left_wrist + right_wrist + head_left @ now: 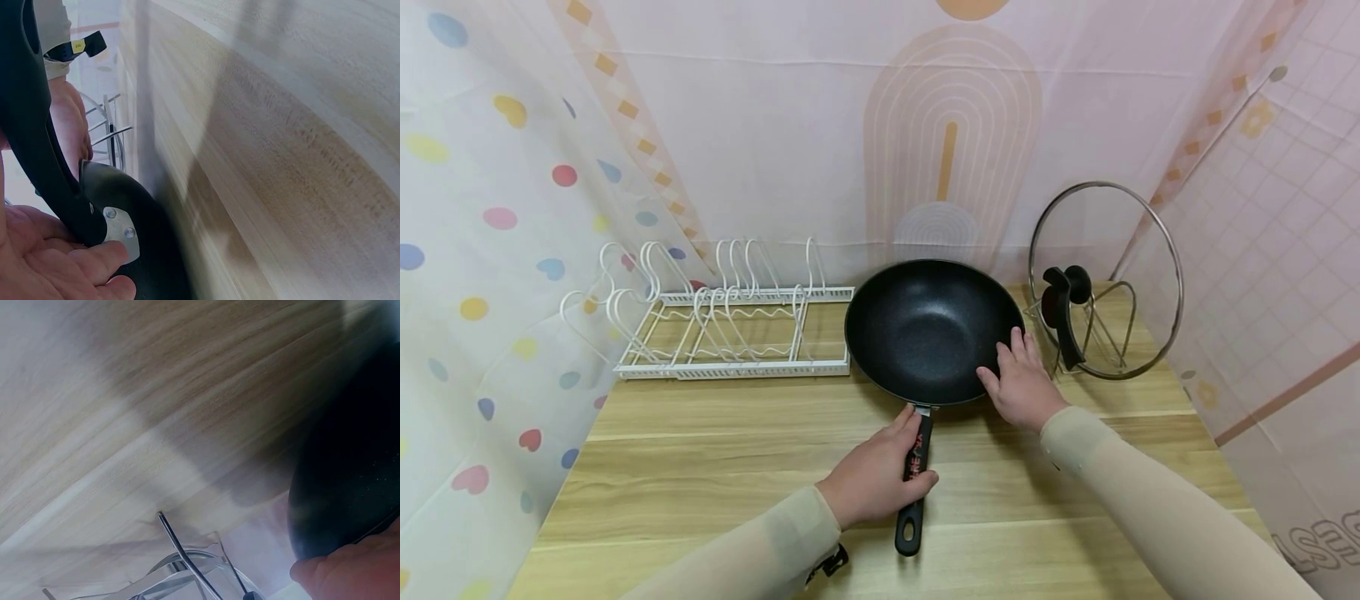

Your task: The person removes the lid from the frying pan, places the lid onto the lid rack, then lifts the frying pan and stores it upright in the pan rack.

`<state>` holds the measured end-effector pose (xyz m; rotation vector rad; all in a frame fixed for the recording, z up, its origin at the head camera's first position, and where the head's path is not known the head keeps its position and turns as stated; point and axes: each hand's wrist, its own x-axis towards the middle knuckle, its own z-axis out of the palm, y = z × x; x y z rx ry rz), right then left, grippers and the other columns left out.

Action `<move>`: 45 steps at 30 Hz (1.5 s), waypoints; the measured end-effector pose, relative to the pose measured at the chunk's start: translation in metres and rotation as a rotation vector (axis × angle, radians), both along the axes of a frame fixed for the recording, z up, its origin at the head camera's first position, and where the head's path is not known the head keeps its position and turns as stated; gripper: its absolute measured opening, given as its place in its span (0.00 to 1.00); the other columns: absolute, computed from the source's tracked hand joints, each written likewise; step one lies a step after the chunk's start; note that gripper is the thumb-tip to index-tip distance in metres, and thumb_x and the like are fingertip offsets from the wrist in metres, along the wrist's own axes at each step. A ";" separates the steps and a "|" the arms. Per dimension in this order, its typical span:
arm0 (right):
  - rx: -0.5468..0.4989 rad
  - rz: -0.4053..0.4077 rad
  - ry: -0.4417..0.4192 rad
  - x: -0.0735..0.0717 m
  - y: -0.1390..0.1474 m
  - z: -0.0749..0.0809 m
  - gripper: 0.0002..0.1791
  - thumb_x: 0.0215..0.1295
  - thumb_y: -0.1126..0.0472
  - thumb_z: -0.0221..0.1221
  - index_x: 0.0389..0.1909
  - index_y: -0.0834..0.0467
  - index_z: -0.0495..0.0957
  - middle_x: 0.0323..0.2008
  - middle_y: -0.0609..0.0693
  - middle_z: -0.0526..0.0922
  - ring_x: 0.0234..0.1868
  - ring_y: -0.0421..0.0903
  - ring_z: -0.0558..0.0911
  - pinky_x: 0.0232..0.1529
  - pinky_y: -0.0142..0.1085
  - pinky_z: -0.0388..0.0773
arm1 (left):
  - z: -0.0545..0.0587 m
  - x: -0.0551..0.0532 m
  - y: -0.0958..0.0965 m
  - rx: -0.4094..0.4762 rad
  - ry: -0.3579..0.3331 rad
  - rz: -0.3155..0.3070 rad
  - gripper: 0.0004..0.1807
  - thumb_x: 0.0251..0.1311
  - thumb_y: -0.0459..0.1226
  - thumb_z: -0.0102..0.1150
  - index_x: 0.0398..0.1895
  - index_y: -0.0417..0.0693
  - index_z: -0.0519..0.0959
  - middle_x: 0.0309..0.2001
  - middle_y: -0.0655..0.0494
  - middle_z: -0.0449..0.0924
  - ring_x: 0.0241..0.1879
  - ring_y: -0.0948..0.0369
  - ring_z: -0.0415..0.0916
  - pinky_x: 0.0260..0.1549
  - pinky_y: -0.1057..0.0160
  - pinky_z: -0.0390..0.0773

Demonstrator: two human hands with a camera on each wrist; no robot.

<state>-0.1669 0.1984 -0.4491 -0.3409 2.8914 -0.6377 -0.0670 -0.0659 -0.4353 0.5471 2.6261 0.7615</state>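
A black wok [934, 333] lies in front of me in the head view, its long black handle [908, 533] pointing toward me. My left hand [876, 471] holds this handle, thumb across the top and fingers alongside near the pan joint. In the left wrist view, its fingers [94, 262] lie against the metal bracket [122, 231] where handle and pan meet. My right hand [1022, 387] rests on the wok's right rim with fingers spread, the thumb over the inside. The right wrist view shows one fingertip [303, 569] against the dark wok wall [344, 481].
White wire dish racks [760, 368] stand left of the wok. To the right, a glass lid [1176, 283] with a black knob leans upright in a metal wire stand [1131, 312]. Everything stands on a wood-grain table [700, 450], with patterned curtains [760, 125] behind and at the sides.
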 end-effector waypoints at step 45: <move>0.040 0.050 0.042 -0.011 0.002 -0.004 0.38 0.86 0.47 0.42 0.78 0.75 0.56 0.82 0.77 0.39 0.83 0.75 0.39 0.82 0.63 0.41 | 0.000 -0.004 0.005 -0.029 -0.010 -0.012 0.47 0.70 0.59 0.57 0.83 0.43 0.57 0.85 0.46 0.52 0.80 0.50 0.60 0.77 0.48 0.66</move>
